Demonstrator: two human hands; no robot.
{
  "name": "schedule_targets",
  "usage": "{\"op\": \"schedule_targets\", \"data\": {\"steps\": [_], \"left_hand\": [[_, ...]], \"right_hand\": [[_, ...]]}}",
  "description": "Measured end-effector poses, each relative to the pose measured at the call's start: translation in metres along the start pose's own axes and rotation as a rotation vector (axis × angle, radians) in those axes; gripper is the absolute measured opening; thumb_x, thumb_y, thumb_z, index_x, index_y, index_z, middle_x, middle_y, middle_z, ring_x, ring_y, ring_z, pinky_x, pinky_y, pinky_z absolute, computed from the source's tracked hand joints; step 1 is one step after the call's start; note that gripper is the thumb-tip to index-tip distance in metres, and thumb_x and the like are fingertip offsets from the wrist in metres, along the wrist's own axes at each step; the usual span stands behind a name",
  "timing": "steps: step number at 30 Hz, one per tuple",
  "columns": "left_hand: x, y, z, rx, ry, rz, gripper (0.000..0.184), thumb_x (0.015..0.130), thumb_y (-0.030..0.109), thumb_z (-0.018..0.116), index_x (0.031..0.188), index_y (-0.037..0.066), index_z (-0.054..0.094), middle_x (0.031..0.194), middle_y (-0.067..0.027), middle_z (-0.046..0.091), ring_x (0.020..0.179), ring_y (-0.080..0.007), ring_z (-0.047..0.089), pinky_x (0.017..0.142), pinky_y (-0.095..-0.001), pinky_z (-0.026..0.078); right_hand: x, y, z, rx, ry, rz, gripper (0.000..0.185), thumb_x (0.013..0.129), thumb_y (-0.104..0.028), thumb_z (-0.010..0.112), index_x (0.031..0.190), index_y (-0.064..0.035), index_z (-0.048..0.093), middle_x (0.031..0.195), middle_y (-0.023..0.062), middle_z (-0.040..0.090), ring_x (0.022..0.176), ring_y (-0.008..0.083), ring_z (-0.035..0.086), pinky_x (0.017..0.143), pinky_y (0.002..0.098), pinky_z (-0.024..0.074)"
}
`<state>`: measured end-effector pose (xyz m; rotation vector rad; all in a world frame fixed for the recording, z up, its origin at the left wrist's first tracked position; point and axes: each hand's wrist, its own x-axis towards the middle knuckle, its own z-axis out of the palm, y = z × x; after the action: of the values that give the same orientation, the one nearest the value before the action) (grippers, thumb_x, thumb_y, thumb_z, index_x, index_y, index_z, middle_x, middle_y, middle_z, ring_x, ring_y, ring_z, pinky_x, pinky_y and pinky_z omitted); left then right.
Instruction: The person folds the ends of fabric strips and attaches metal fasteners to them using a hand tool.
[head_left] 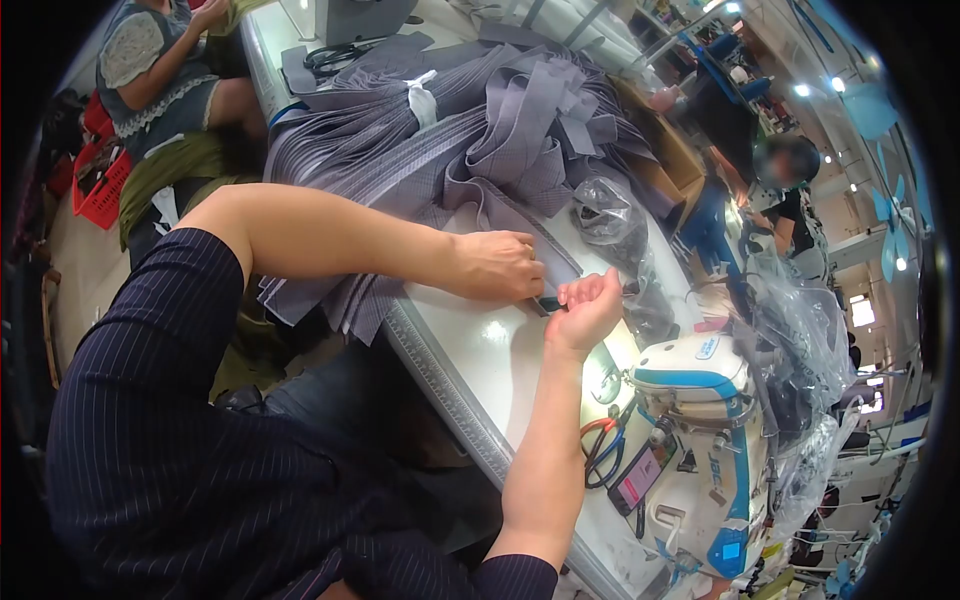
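My left hand is closed at the near end of a grey fabric strip, which runs back toward the pile. Its fingers curl down and hide their grip. Close beside it my right hand is closed, with the palm side turned up. Between the hands shows a small dark piece, too small to name. Behind them lies a big heap of grey checked fabric strips, one bundle bound with a white tie.
A white and blue sewing machine stands at right, near orange-handled scissors and a phone. Clear plastic bags lie beyond. Black scissors rest at the back. Another person sits at upper left by a red basket.
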<state>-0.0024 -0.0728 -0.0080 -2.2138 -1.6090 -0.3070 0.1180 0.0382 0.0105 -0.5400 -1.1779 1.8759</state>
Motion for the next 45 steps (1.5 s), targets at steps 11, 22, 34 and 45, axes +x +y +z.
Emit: {"op": "schedule_targets", "data": {"steps": [11,22,34,45], "left_hand": [[0.003,-0.022,0.009,-0.042,0.181,0.165,0.017,0.078,0.02,0.062,0.089,0.007,0.059,0.08,-0.004,0.053,0.073,-0.0194,0.059,0.072,-0.0347,0.049],[0.002,-0.017,0.005,-0.35,0.225,0.118,0.017,0.079,0.023,0.068,0.076,0.007,0.061,0.077,-0.0058,0.056,0.073,-0.0257,0.059,0.069,-0.0393,0.048],[0.003,-0.011,0.002,-0.516,0.218,-0.082,0.008,0.08,0.015,0.067,0.081,0.008,0.064,0.083,-0.0077,0.061,0.079,-0.0294,0.06,0.072,-0.0409,0.048],[-0.002,-0.006,0.012,-0.585,0.207,-0.251,0.019,0.077,0.015,0.072,0.095,0.008,0.071,0.096,-0.007,0.06,0.093,-0.0265,0.056,0.085,-0.0399,0.045]], "right_hand": [[-0.001,-0.004,0.002,0.03,0.012,-0.003,0.045,0.097,-0.026,0.048,0.058,-0.016,0.027,0.051,-0.0029,0.023,0.045,0.0101,0.022,0.047,0.0288,0.0262],[0.005,-0.001,-0.005,0.005,0.038,-0.011,0.044,0.097,-0.024,0.046,0.058,-0.0136,0.03,0.05,-0.0031,0.026,0.045,0.0091,0.022,0.044,0.0275,0.0259],[0.005,-0.001,-0.004,-0.015,0.048,0.0,0.044,0.097,-0.025,0.047,0.058,-0.014,0.03,0.05,-0.003,0.026,0.045,0.0089,0.022,0.045,0.0274,0.0266],[-0.003,-0.008,0.004,0.017,0.01,-0.053,0.044,0.097,-0.022,0.043,0.057,-0.014,0.029,0.049,-0.0023,0.025,0.043,0.0092,0.022,0.046,0.0278,0.028]]}}
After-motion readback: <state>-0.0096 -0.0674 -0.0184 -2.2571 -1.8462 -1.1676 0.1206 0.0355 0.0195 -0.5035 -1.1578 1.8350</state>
